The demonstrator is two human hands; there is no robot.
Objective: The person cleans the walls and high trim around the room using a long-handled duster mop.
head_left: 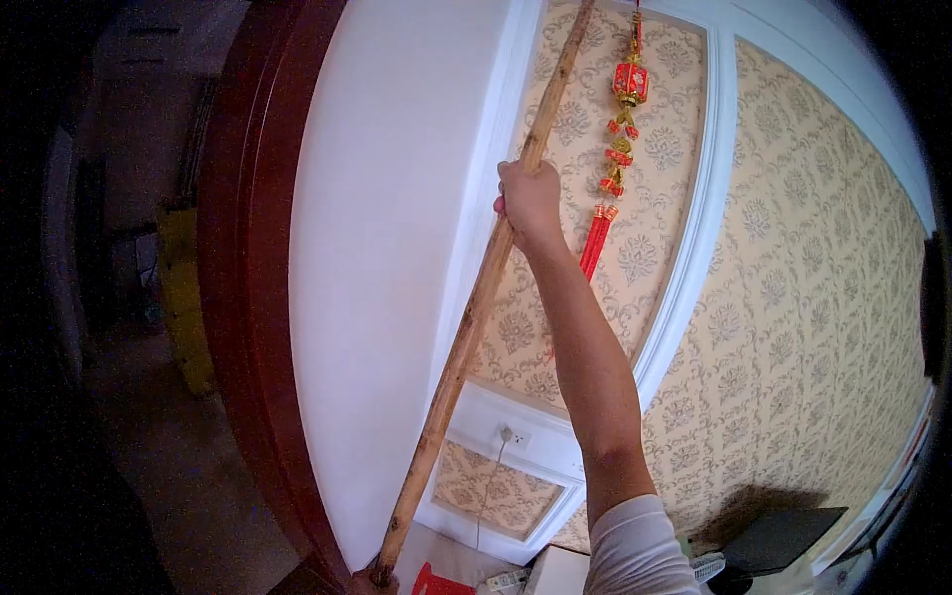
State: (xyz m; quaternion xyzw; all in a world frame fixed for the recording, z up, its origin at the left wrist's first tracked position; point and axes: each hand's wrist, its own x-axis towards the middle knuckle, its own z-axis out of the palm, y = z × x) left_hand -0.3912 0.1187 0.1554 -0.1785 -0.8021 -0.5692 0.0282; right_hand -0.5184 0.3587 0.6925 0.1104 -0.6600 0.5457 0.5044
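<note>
A long wooden pole (pixel 446 407) slants across the head view from bottom left to the top edge, where its upper end leaves the picture. My right hand (pixel 533 203) is wrapped around it at about the upper third of what shows, with the arm raised. Low at the bottom edge, my left hand (pixel 374 583) closes on the pole's lower part; most of that hand is cut off or dark. Just right of my right hand, a red and gold lantern ornament (pixel 631 84) with red tassels hangs in front of the patterned wall. The pole and the ornament appear apart.
Left of the pole stand a white wall (pixel 387 248) and a dark red door frame (pixel 263 297), with a dim room beyond. A socket with a plugged-in cord (pixel 511 434) is on the lower wall. A black screen (pixel 778 540) and a red stool-like object (pixel 441 582) sit low.
</note>
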